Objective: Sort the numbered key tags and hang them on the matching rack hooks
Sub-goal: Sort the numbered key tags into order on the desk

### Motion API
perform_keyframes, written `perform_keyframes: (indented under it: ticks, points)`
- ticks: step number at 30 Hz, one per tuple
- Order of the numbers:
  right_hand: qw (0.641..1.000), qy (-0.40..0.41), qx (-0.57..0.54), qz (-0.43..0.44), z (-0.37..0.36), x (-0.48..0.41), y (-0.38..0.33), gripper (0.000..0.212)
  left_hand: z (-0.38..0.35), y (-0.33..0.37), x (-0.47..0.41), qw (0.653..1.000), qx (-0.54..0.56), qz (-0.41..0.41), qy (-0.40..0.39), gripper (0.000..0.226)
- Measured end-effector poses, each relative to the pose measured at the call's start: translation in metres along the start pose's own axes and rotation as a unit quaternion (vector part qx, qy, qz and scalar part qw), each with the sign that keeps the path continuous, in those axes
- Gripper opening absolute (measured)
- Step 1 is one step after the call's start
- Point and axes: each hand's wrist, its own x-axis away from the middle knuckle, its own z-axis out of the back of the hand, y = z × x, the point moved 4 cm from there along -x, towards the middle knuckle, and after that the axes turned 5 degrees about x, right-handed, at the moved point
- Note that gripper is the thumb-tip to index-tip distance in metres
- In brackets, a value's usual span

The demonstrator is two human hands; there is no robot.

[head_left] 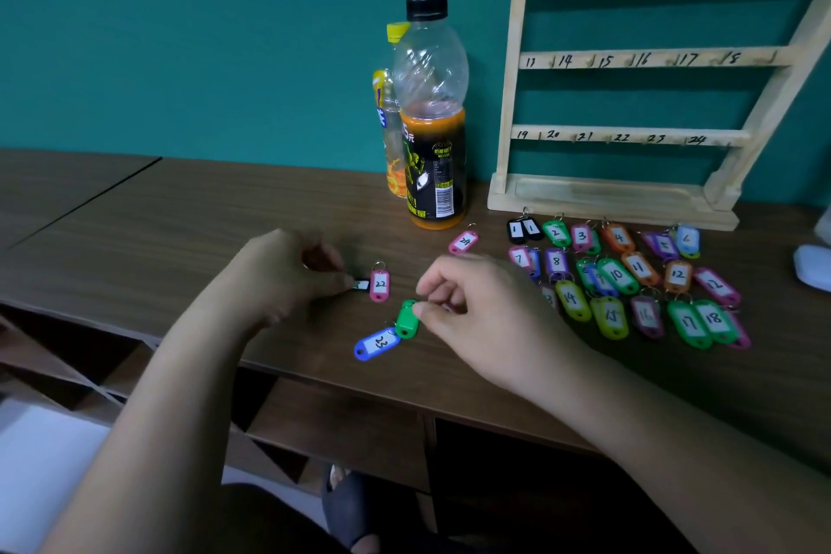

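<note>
Bare left forearm, bare right forearm, both unsleeved to the frame edge, left hand and right hand uncovered, dark grey open-toed slipper on one foot, dark garment across the lap, detail lost in shadow

An office-like room — brown laminate desk against a teal wall, drink bottles standing on it.

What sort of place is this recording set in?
Probably an office or study workspace: a wood-grain desk against a teal wall, a numbered wooden key rack and two drink bottles.
</note>
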Motion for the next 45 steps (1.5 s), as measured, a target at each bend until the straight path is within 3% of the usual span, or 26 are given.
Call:
perform_keyframes:
  ticks: [3, 7, 15, 24, 28, 31, 36, 45]
  points:
    - [0.993, -0.018, 0.094, 0.069, -0.009, 0.000, -0.011, 0.024, -0.004, 0.000, 0.000, 1.000, -0.027, 0.009, -0.012, 0.018]
    - [0.986, -0.058, 0.127, 0.086, -0.016, 0.000, -0.017, 0.038, -0.004, 0.002, -0.001, 0.999, -0.051, 0.009, -0.016, 0.014]
    - [0.984, -0.043, 0.134, 0.113, -0.017, 0.000, -0.022, 0.012, -0.004, 0.003, 0.000, 0.999, -0.026, 0.018, -0.026, 0.017]
    - [0.972, -0.025, 0.174, 0.155, -0.011, 0.002, -0.031, 0.018, 0.000, 0.018, 0.008, 0.999, 0.030, -0.004, 0.010, 0.016]
    - [0.985, -0.031, 0.116, 0.120, 0.000, 0.001, -0.021, 0.021, -0.003, 0.036, 0.015, 0.994, 0.097, -0.049, -0.003, 0.013]
    - [0.999, -0.047, -0.011, 0.016, 0.007, -0.002, -0.007, 0.022, -0.007, 0.049, 0.019, 0.986, 0.150, -0.072, -0.021, 0.009]
    - [0.985, -0.022, -0.154, -0.069, 0.039, -0.006, 0.019, 0.019, -0.017, 0.072, 0.024, 0.971, 0.207, -0.106, -0.046, 0.004]
    - [0.973, -0.017, -0.186, -0.136, 0.096, 0.022, 0.060, 0.011, -0.049, 0.109, 0.031, 0.966, 0.184, -0.150, -0.098, 0.002]
